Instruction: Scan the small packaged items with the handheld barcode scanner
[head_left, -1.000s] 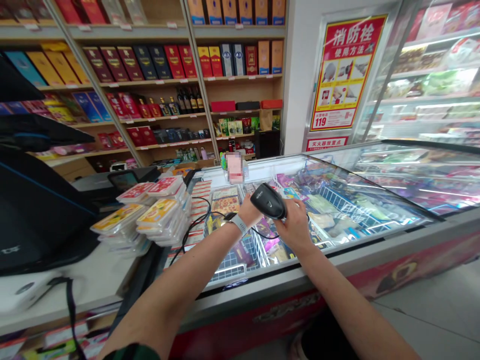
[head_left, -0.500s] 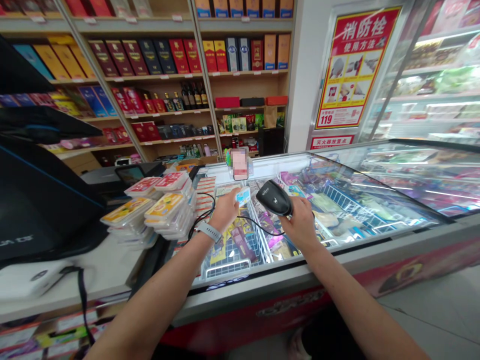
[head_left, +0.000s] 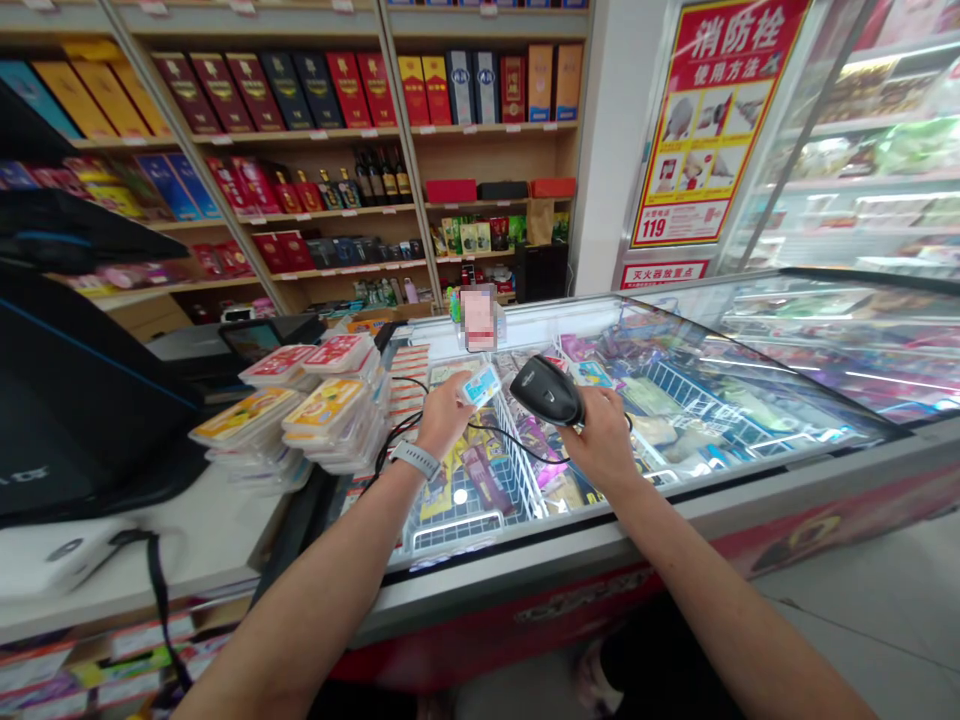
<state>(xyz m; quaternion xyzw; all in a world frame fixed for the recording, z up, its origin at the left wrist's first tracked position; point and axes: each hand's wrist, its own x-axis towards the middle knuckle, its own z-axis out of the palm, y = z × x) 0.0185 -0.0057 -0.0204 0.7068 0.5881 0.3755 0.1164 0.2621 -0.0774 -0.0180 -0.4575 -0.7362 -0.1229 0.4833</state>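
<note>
Over the glass-topped chest freezer (head_left: 652, 510), my left hand (head_left: 444, 412) pinches a small blue-and-white packet (head_left: 481, 385); its print is too small to read. A grey watch (head_left: 417, 459) circles that wrist. My right hand (head_left: 602, 437) is wrapped round the handle of a black barcode scanner (head_left: 546, 390), whose head points left toward the packet. A short gap separates the two. The scanner's black cable (head_left: 517, 447) loops beneath both hands across the glass. Packaged ice creams (head_left: 487, 480) lie in white wire baskets under the glass.
Stacked clear tubs with yellow and red lids (head_left: 330, 405) stand left of my left hand. Beyond them are a black checkout terminal (head_left: 82, 390) and a white device (head_left: 67, 555) on the counter. A phone-like pink panel (head_left: 478, 320) stands at the freezer's far edge. Shelves of boxes (head_left: 296, 90) line the wall.
The packet in my left hand has turned so more of its face shows. My right hand and the scanner have hardly moved. The view has tipped slightly downward.
</note>
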